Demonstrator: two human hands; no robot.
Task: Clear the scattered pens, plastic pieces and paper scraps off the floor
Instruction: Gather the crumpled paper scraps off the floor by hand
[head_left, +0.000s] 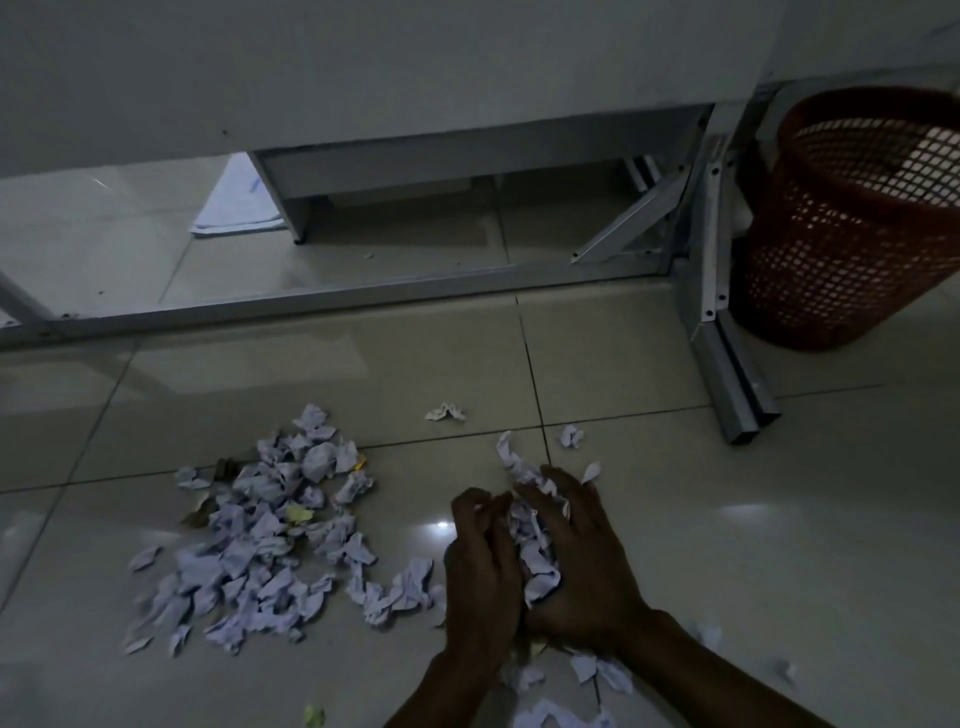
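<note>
Both hands, left hand (480, 566) and right hand (582, 556), fingers curled around a paper scrap bundle (535, 556); bigger scrap pile (270, 525) left, red basket (852, 218) far right.

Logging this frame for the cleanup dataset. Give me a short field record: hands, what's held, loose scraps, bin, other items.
left hand: fingers curled, pressing a bunch of scraps against the right hand
right hand: fingers curled over the same bunch
scrap pile: large, on the floor left of the hands, mostly white, a few yellow bits
stray scraps: one and another beyond the hands; more near the wrists
basket: red mesh, upper right, beside the desk frame
paper sheets: under the desk
pens: none visible
</note>
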